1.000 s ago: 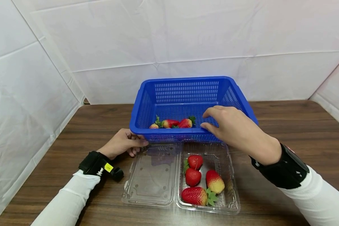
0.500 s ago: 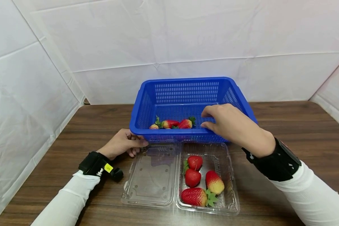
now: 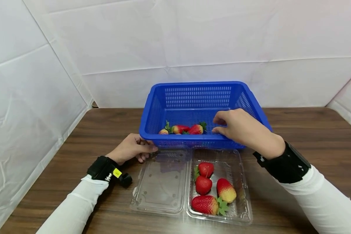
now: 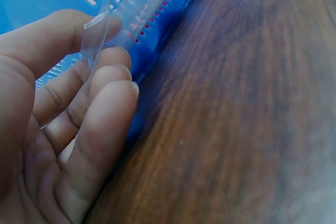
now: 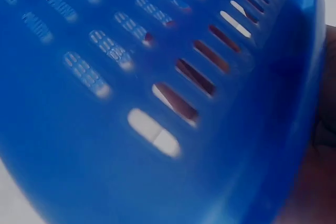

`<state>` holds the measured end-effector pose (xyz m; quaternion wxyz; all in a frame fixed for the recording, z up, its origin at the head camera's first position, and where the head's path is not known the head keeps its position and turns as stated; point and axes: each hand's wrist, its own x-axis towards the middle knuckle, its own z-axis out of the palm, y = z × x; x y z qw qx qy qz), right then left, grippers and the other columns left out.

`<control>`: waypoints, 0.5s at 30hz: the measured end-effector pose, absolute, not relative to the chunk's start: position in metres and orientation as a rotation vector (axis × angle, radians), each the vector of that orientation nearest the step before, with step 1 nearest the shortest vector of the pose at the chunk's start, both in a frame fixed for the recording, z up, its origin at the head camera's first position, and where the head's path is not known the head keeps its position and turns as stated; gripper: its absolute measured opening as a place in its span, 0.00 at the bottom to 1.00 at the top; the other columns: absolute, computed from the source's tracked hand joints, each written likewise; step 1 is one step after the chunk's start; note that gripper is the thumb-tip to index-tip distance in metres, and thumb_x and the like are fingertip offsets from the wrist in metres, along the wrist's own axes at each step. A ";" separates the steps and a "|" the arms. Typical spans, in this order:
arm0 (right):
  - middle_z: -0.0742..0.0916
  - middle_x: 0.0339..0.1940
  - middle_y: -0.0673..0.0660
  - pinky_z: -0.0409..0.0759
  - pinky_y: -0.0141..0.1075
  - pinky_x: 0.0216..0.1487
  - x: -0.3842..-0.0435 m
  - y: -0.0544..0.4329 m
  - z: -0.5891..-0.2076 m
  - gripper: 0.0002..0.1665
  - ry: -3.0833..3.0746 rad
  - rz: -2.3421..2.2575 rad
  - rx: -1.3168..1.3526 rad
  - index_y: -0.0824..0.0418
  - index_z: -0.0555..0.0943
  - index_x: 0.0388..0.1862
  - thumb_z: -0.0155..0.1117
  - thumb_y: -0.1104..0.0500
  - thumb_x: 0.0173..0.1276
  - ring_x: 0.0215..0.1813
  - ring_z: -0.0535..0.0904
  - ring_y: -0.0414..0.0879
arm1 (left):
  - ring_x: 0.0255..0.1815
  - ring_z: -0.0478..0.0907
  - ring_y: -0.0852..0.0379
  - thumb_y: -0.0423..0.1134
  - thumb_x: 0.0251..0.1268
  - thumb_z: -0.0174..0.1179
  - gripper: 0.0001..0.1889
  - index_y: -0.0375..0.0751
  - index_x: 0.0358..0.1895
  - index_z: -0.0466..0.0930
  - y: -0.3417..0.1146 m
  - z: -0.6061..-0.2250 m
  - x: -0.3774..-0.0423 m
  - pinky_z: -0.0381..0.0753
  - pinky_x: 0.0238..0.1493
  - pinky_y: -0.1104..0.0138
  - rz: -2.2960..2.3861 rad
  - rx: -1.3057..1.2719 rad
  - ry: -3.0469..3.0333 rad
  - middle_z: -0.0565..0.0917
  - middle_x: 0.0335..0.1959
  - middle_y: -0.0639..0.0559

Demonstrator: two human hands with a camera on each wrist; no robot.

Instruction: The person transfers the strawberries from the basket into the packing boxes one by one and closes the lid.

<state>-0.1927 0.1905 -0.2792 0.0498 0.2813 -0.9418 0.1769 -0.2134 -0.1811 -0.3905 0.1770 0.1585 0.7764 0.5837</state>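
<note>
My left hand (image 3: 133, 149) pinches the far left corner of the clear plastic clamshell lid (image 3: 163, 182), thumb on top; the left wrist view shows the lid's edge (image 4: 94, 38) between thumb and fingers. The right hand (image 3: 237, 126) reaches over the front right of the blue basket (image 3: 199, 85). Its thumb and fingers are bent with a gap, and no object shows between them. The lower fingers are hidden. Left of it, strawberries (image 3: 196, 129) lie against the basket's front wall. In the right wrist view, the slotted blue wall (image 5: 105, 145) covers most of the hand.
In front of the basket, the open clamshell's tray (image 3: 234, 165) holds several strawberries (image 3: 204, 204), its far edge close to the basket. Everything stands on a dark wooden table (image 3: 111, 201). White sheeting (image 3: 210, 35) hangs behind and at the sides.
The right hand has shifted slightly, and its fingers have drawn a little closer to the thumb. My left hand stays on the lid corner. The head view has turned slightly left.
</note>
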 end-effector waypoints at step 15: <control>0.89 0.37 0.57 0.86 0.47 0.43 -0.216 0.186 -0.285 0.15 -2.993 0.567 0.850 0.67 0.88 0.47 0.77 0.57 0.71 0.35 0.83 0.47 | 0.20 0.80 0.58 0.34 0.69 0.71 0.05 0.35 0.37 0.86 -0.181 -0.390 -0.213 0.85 0.24 0.67 1.650 0.434 2.208 0.82 0.22 0.46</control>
